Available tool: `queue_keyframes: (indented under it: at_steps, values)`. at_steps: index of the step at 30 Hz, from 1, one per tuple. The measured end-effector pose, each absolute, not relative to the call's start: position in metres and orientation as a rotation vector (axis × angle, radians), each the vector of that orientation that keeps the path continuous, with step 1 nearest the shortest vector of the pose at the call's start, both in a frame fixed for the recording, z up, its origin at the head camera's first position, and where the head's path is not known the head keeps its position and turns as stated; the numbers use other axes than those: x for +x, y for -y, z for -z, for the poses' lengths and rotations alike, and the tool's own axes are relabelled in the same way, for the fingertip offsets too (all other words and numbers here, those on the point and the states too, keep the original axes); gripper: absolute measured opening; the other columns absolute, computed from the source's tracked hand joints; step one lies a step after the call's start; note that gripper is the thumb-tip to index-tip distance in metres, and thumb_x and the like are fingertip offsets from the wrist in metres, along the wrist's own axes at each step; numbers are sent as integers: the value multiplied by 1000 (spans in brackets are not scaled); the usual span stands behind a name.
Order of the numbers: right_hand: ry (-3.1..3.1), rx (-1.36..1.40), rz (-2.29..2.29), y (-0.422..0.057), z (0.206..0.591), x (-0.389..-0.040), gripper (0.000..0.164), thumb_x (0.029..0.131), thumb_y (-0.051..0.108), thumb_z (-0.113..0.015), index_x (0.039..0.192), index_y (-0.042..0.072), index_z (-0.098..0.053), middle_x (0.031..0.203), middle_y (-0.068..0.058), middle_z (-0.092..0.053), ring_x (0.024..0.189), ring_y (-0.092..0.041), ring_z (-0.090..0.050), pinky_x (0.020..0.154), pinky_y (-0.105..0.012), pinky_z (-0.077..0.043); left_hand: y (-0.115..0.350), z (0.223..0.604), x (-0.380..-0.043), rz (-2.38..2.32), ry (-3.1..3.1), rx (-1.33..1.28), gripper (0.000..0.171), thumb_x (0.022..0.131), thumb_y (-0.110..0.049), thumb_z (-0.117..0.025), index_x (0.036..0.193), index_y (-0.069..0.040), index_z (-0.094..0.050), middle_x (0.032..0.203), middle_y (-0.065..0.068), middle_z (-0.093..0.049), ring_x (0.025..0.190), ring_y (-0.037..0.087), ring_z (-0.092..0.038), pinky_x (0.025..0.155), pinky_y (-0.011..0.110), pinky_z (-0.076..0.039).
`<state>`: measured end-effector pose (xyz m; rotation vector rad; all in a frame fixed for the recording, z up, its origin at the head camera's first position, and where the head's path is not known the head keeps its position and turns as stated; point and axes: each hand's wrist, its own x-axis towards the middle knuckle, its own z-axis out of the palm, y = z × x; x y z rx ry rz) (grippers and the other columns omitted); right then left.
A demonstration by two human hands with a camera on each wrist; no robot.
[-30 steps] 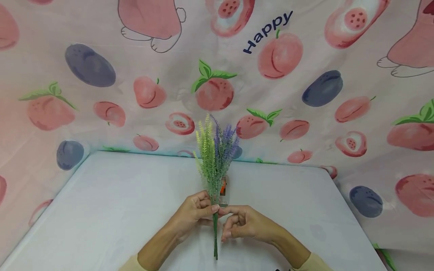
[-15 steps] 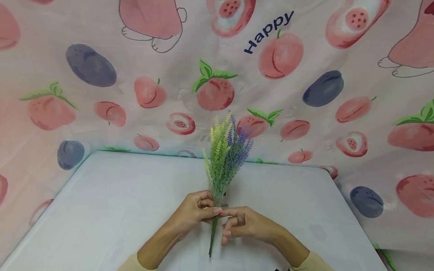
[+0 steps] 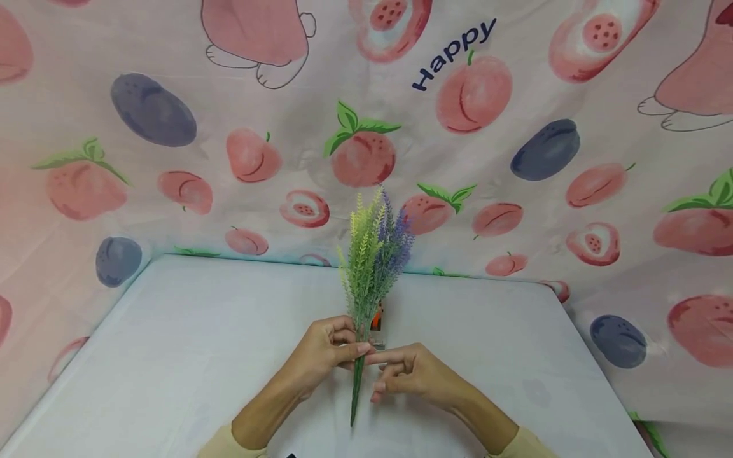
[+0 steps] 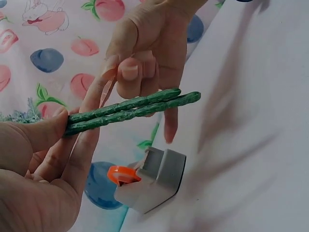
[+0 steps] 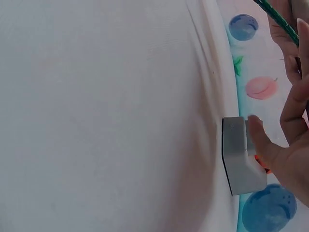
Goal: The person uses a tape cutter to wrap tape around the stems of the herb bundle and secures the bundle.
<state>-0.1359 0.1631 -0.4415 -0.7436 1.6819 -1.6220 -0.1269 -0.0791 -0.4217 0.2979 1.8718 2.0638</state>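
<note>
A bunch of artificial lavender (image 3: 372,254), yellow-green on the left and purple on the right, stands nearly upright in the head view. My left hand (image 3: 335,346) pinches its green stems (image 4: 135,110) between thumb and fingers. From the right, my right hand (image 3: 415,375) reaches its straight index finger to the stems and the left fingertips. Its other fingers bend loosely and its thumb is apart. A narrow translucent strip (image 4: 105,93), perhaps clear tape, shows by the fingertips in the left wrist view. Behind the stems sits a grey tape dispenser (image 4: 161,176) with an orange hub, partly hidden in the head view.
Both hands are above a white-covered table (image 3: 217,305). A fruit-print cloth (image 3: 275,114) hangs behind and at the sides. The tape dispenser stands on the tabletop just beyond the hands.
The lavender leaned right half a second ago and has swung slightly back left. The stem ends have moved left from a second ago. The left hand keeps its pinch; the right index finger stays close.
</note>
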Motion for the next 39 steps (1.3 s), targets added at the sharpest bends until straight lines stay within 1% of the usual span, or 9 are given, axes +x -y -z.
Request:
queue_keyframes:
  at_steps: [6, 12, 17, 21, 26, 29, 33, 36, 39]
  values:
    - [-1842, -653, 1650, -168, 439, -140, 42, 94, 10, -72, 132, -7, -63, 92, -6, -78, 97, -25, -75, 83, -28, -57, 85, 421, -129, -2043, -1999, 287, 26, 93, -14, -75, 108, 5, -64, 94, 13, -76, 90, 27, -72, 72, 33, -60]
    - [-1893, -655, 1638, -187, 433, -142, 36, 96, 10, -70, 122, -15, -63, 89, -4, -77, 91, -21, -75, 84, -32, -59, 95, 421, -131, -2083, -1999, 212, 21, 94, -10, -73, 99, 3, -58, 82, 6, -68, 97, 23, -74, 73, 34, -61]
    - [-1947, -706, 1566, -181, 434, -141, 34, 104, 19, -60, 128, -4, -66, 101, -13, -76, 94, -27, -71, 79, -35, -56, 94, 418, -131, -2128, -1862, 234, 22, 96, -12, -71, 100, 2, -54, 96, 9, -73, 100, 24, -73, 77, 39, -62]
    - [-2037, -746, 1512, -172, 436, -140, 34, 104, 20, -61, 134, 6, -65, 119, -19, -68, 81, -16, -60, 67, -29, -49, 90, 415, -129, -2138, -1775, 242, 24, 96, -13, -71, 104, 2, -55, 98, 10, -74, 98, 30, -73, 80, 46, -62]
    - [-1875, -883, 1512, -167, 440, -141, 48, 102, 8, -60, 149, 15, -52, 150, -18, -48, 77, -6, -49, 69, -21, -46, 87, 411, -126, -2140, -1685, 271, 26, 96, -14, -71, 108, 3, -55, 102, 16, -74, 100, 35, -73, 83, 50, -60]
    - [-1720, -902, 1516, -163, 440, -141, 52, 101, 3, -59, 152, 11, -47, 131, -29, -57, 77, -5, -52, 68, -20, -45, 85, 409, -125, -2120, -1666, 289, 26, 97, -15, -71, 108, 2, -55, 105, 18, -74, 99, 32, -74, 81, 45, -62]
    - [-1611, -892, 1500, -158, 440, -141, 34, 103, 7, -59, 135, -1, -59, 96, -29, -61, 79, -9, -56, 67, -24, -46, 85, 406, -123, -2081, -1704, 292, 25, 97, -18, -71, 106, 0, -56, 103, 14, -75, 96, 24, -74, 73, 33, -61]
    - [-1606, -883, 1514, -160, 441, -140, 21, 103, 10, -60, 117, -5, -65, 103, -19, -68, 89, -22, -64, 73, -29, -50, 85, 405, -123, -2072, -1715, 277, 26, 96, -20, -72, 105, -1, -56, 101, 12, -74, 94, 23, -74, 70, 31, -60]
    - [-1632, -882, 1540, -163, 441, -141, 18, 102, 9, -61, 110, -6, -65, 106, -13, -72, 97, -37, -65, 76, -32, -53, 86, 405, -122, -2075, -1697, 270, 26, 96, -20, -72, 105, -2, -55, 101, 13, -74, 91, 24, -74, 71, 35, -62]
